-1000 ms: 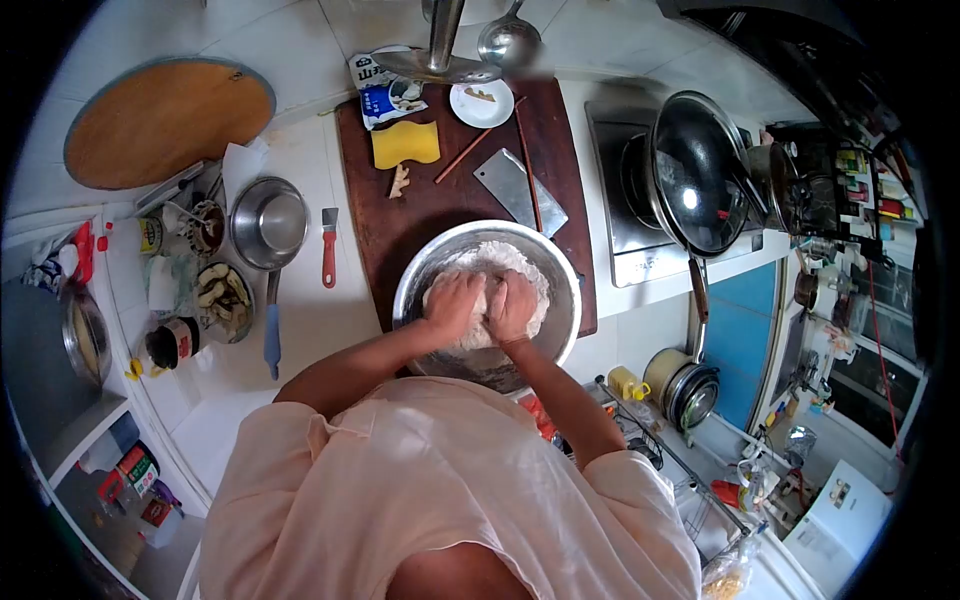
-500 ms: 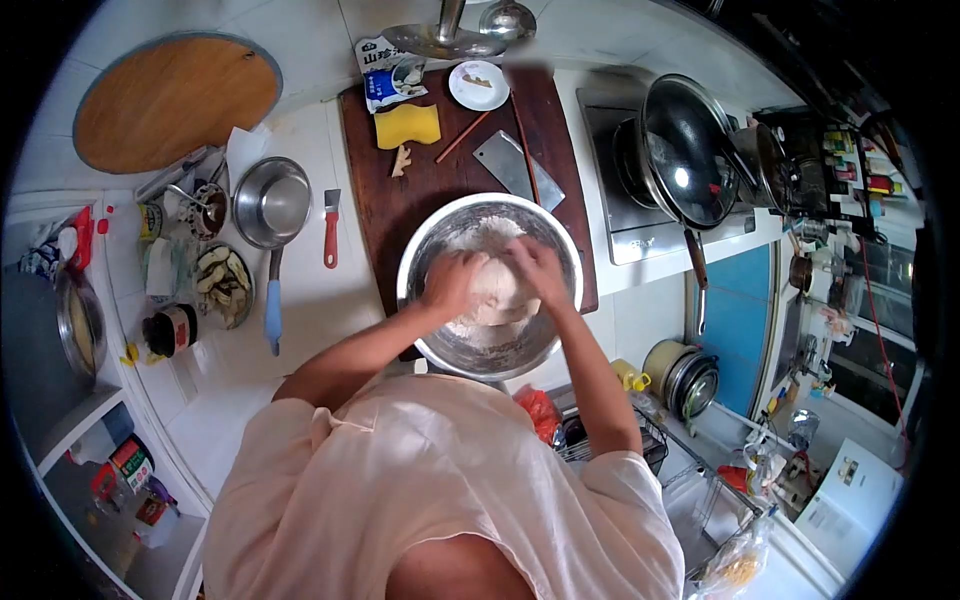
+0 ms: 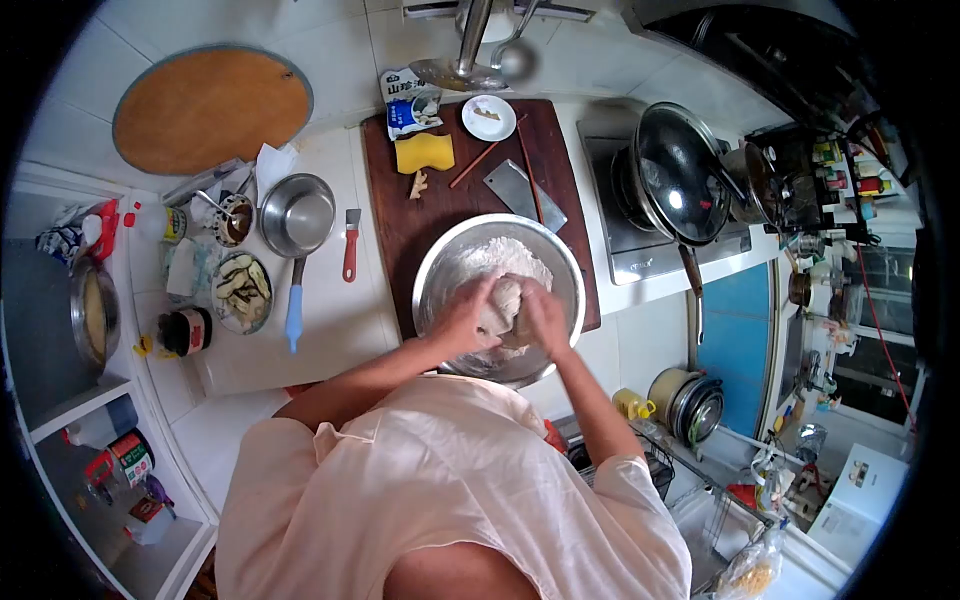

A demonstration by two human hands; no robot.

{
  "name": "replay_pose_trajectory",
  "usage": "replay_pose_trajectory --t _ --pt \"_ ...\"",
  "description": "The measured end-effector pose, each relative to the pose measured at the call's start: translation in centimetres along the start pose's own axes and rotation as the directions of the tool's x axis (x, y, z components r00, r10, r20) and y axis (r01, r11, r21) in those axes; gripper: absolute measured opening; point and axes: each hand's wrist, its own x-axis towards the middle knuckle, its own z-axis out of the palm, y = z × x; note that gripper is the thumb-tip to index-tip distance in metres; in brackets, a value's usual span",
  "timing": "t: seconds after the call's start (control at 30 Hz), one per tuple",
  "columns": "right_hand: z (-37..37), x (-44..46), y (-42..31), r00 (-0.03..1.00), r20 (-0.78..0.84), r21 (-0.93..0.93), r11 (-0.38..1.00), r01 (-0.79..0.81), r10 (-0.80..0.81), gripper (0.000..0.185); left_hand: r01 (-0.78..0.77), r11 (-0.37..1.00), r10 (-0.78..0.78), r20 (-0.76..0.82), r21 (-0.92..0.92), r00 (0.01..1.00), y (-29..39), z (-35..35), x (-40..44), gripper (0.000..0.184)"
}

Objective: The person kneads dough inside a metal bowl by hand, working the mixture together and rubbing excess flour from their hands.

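A steel mixing bowl [image 3: 428, 270] stands at the front of the dark wooden board, with loose white flour [image 3: 505, 255] along its far inner wall. Inside it, a lump of dough [image 3: 502, 306] is squeezed between my two hands. My left hand [image 3: 464, 318] cups the dough from the left, thumb and fingers pressed against its side. From the right, my right hand [image 3: 541, 312] wraps over it with bent fingers. The dough's underside and some fingertips are hidden.
Behind the bowl, the board [image 3: 390, 220] bears a cleaver [image 3: 515, 188], chopsticks, a yellow sponge [image 3: 424, 153], ginger and a small plate [image 3: 488, 118]. To the left are a saucepan [image 3: 298, 215] and a red-handled scraper [image 3: 351, 250]. A lidded wok [image 3: 680, 175] sits on the stove at right.
My hands have come closer together and lower in the bowl, and the dough between them is now bunched into a narrower lump. The whole view has shifted slightly down.
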Motion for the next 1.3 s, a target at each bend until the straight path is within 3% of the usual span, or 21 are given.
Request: replay_pose_trajectory --t 0.03,0.1,0.13,0.27,0.33,0.5,0.53,0.63,0.77,0.8,0.87,0.93,0.97,1.03,1.07,1.1,1.13,1.2,1.27,1.3 --pt "1.3 -0.8 -0.8 0.986 -0.093 -0.077 0.989 0.128 -0.135 0.035 -0.093 0.995 0.095 -0.072 0.031 0.993 0.9 0.2 0.2 0.103" --pt "3.3 -1.9 -1.4 0.963 -0.227 -0.216 0.972 0.094 -0.143 0.033 -0.123 0.989 0.134 -0.139 0.083 0.981 -0.8 2.1 0.5 0.092" --pt "4.2 -2.3 -0.5 0.93 -0.276 -0.278 0.947 0.164 -0.242 0.035 -0.156 0.977 0.178 -0.153 0.145 0.972 -1.9 2.9 0.5 0.089" --pt "5.4 -1.4 3.4 0.823 -0.299 -0.485 0.82 0.304 -0.482 0.043 -0.178 0.913 0.263 -0.196 0.368 0.945 -4.3 4.6 1.4 0.062" --pt "5.5 0.4 4.8 0.822 -0.331 -0.515 0.819 0.254 -0.463 0.045 -0.138 0.881 0.256 -0.211 0.452 0.943 -5.6 5.5 3.1 0.053" --pt "3.6 5.2 7.1 0.818 -0.386 -0.501 0.842 0.202 -0.426 0.042 -0.101 0.827 0.209 -0.136 0.553 0.968 -6.5 5.9 7.7 0.056" --pt "3.5 5.8 7.7 0.835 -0.418 -0.499 0.859 0.117 -0.357 0.035 -0.094 0.821 0.194 -0.121 0.563 0.973 -6.5 5.8 8.5 0.057" --pt "2.8 7.2 8.6 0.854 -0.464 -0.47 0.883 -0.01 -0.237 0.031 -0.079 0.829 0.12 -0.039 0.554 0.992 -6.4 5.2 10.2 0.058" --pt "2.5 7.6 8.8 0.857 -0.481 -0.407 0.913 -0.029 -0.187 0.034 -0.041 0.88 0.048 -0.003 0.473 0.999 -5.5 4.4 10.8 0.059" --pt "2.6 7.7 9.1 0.847 -0.503 -0.357 0.934 -0.02 -0.174 0.043 -0.018 0.891 0.026 -0.012 0.454 1.0 -5.1 4.3 10.7 0.059" --pt "1.9 7.2 7.8 0.864 -0.503 -0.031 0.998 -0.057 0.033 0.047 0.059 0.922 -0.088 0.06 0.384 0.994 -3.9 3.3 10.6 0.066" --pt "0.7 5.2 6.2 0.887 -0.434 0.198 0.977 -0.078 0.159 0.055 -0.059 0.944 0.026 0.107 0.324 0.994 -2.5 2.6 7.6 0.072" --pt "0.2 3.5 2.7 0.902 -0.369 0.254 0.958 -0.135 0.225 0.047 -0.115 0.948 0.079 0.128 0.298 0.989 -1.7 1.9 5.6 0.076" --pt "1.7 0.9 1.5 0.939 -0.327 0.176 0.983 -0.051 0.108 0.035 -0.209 0.962 0.167 0.229 0.174 0.959 -0.1 0.0 2.1 0.084" --pt "2.6 -0.2 0.2 0.942 -0.334 0.024 0.999 -0.028 0.034 0.028 -0.177 0.982 0.154 0.271 0.065 0.95 0.3 -0.7 1.1 0.083" --pt "3.6 -1.1 -0.9 0.944 -0.327 -0.13 0.992 -0.007 -0.036 0.022 -0.195 0.979 0.178 0.201 0.066 0.963 -0.5 0.1 0.3 0.082" --pt "4.6 -1.3 0.7 0.917 -0.315 -0.312 0.939 0.143 -0.245 0.023 -0.211 0.965 0.179 0.199 0.154 0.964 -0.7 0.4 -0.1 0.074" --pt "5.7 -1.5 2.5 0.873 -0.338 -0.463 0.87 0.17 -0.351 0.027 -0.281 0.881 0.245 0.141 0.381 0.959 -1.9 1.7 -0.5 0.062" --pt "6.4 -0.6 4.1 0.842 -0.324 -0.581 0.793 0.183 -0.432 0.033 -0.341 0.685 0.394 0.067 0.643 0.917 -3.8 3.8 -0.1 0.053" --pt "6.5 0.0 4.8 0.841 -0.332 -0.583 0.794 0.174 -0.428 0.033 -0.315 0.686 0.384 0.041 0.656 0.922 -4.3 4.6 0.3 0.05"
